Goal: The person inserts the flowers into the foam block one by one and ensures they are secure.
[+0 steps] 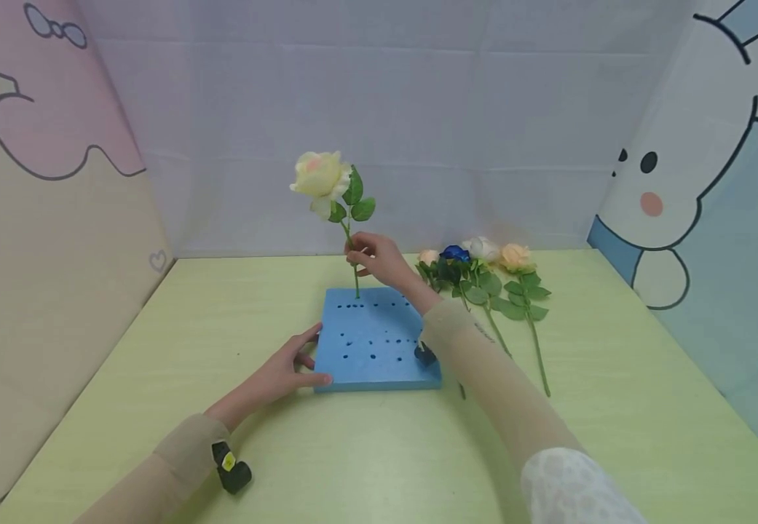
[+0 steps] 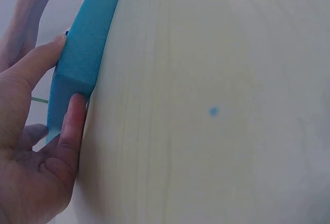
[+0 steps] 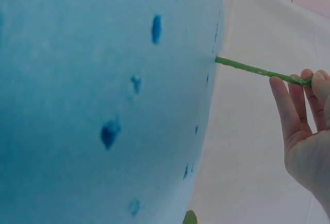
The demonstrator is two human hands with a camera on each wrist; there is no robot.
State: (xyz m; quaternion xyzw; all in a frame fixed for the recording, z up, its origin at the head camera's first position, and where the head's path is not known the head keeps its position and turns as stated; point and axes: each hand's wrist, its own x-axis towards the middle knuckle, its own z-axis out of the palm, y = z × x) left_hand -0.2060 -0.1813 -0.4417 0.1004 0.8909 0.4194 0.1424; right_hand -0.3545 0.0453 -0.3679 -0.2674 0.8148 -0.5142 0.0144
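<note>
A pale yellow artificial rose (image 1: 320, 178) stands upright over the back edge of a blue foam block (image 1: 372, 372) dotted with holes. My right hand (image 1: 381, 260) pinches its stem between thumb and fingertips, below the leaves. In the right wrist view, the lower end of the green stem (image 3: 247, 67) meets the foam's surface at a hole. At the block's left side, my left hand (image 1: 280, 371) holds it, thumb on the top near the front corner. The left wrist view shows a finger against the side of the foam (image 2: 85, 49).
Several roses lie on the table right of the block, partly behind my right forearm: a blue rose (image 1: 454, 253), a white rose (image 1: 482, 249) and a peach rose (image 1: 516, 257) among them. A pale cloth wall (image 1: 379, 109) rises behind the table (image 1: 234, 306), with printed panels on both sides.
</note>
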